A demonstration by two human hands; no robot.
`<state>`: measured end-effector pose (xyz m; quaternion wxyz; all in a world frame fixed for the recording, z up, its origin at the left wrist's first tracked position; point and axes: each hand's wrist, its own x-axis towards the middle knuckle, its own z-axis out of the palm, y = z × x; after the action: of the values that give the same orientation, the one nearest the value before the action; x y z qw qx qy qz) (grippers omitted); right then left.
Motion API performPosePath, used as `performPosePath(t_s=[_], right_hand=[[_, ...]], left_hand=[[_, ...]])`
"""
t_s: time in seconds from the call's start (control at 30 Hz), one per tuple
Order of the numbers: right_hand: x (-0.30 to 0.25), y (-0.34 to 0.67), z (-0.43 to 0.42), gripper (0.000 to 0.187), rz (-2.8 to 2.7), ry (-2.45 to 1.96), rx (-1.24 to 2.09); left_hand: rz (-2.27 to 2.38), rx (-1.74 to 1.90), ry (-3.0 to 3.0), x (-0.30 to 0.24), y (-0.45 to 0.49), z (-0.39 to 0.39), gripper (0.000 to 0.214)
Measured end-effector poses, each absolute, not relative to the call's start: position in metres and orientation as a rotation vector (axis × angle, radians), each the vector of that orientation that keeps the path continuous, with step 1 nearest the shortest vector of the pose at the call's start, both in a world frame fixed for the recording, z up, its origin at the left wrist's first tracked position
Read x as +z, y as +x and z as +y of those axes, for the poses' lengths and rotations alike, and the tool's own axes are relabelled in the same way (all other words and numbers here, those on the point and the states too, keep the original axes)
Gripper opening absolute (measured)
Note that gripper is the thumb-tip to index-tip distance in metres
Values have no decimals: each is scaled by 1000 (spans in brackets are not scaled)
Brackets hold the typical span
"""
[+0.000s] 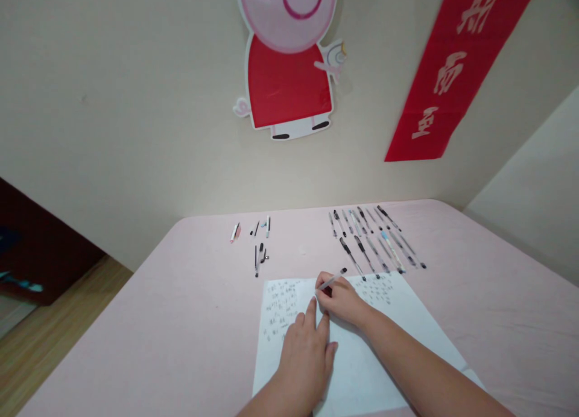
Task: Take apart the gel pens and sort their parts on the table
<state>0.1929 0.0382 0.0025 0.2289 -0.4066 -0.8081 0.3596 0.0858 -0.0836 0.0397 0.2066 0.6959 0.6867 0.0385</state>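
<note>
Head view: the right hand (342, 300) is closed around a pen (333, 279), fingers pinched low on the barrel, with the tip down on the upper middle of a white sheet of paper (389, 344) and the dark cap end pointing away to the right. The left hand (305, 356) lies flat and spread on the same sheet, holding nothing, its fingertips just beside the right hand. The sheet rests on the pink table (181, 320), near its front edge. Small handwritten marks fill the sheet's upper left and upper right, too small to read. Beyond the sheet a row of pens (375, 242) lies side by side on the right, and a smaller scatter of pen parts (260, 248) on the left, with a red-and-white pen (234, 232) beside them. On the wall hang a cartoon pig sticker (289, 61) in a red dress and a red banner (452, 73) with pale characters, blurred beyond reading
</note>
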Motion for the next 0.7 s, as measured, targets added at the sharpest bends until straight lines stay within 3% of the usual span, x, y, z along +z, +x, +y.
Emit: performPosePath(t_s=[0.7], right_hand=[[1, 194, 40, 7, -2167, -1095, 1022]], left_hand=[[1901, 127, 1948, 38, 85, -84, 53]])
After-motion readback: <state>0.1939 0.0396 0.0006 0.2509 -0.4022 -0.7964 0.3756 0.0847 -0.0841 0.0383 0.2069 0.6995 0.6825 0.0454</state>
